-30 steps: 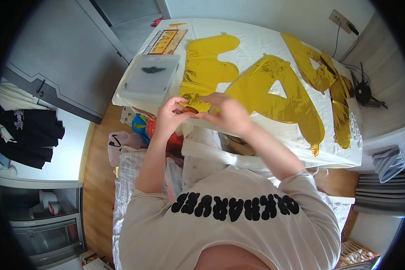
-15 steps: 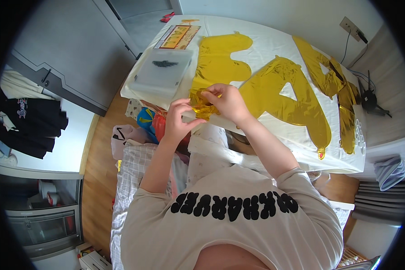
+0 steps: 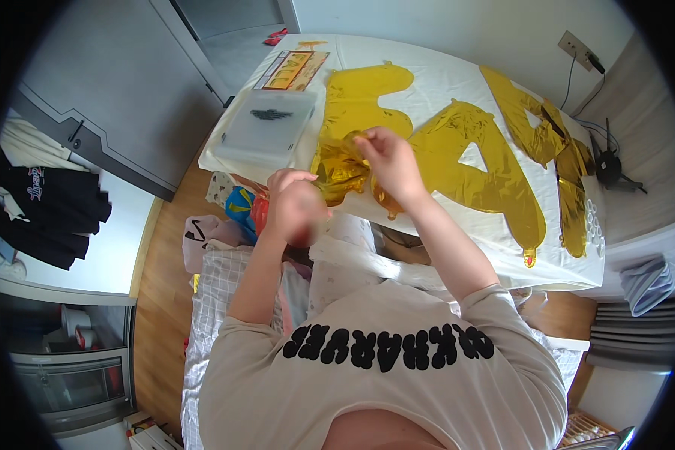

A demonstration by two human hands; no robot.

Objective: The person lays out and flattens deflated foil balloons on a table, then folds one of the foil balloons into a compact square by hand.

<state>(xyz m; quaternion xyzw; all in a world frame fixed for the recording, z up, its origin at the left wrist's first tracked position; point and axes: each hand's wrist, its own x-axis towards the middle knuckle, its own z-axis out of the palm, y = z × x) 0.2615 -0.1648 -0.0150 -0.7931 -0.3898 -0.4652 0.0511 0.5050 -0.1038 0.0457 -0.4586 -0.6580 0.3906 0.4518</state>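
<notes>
A crumpled gold foil balloon lies at the near edge of the white-covered table. My right hand pinches its upper part and lifts it slightly. Just left of the balloon's lower end is my left hand, with its fingers curled and blurred; whether it grips the foil I cannot tell. Flat gold letter balloons spread over the table beyond my hands.
A translucent plastic box with a lid sits on the table's left end, a printed card behind it. More gold balloons lie at the right. Colourful bags sit on the floor below. Dark clothes hang at left.
My hands have moved apart: the right hand has lifted the gold foil up over the table, and the left hand has dropped lower toward me. The view has shifted slightly.
</notes>
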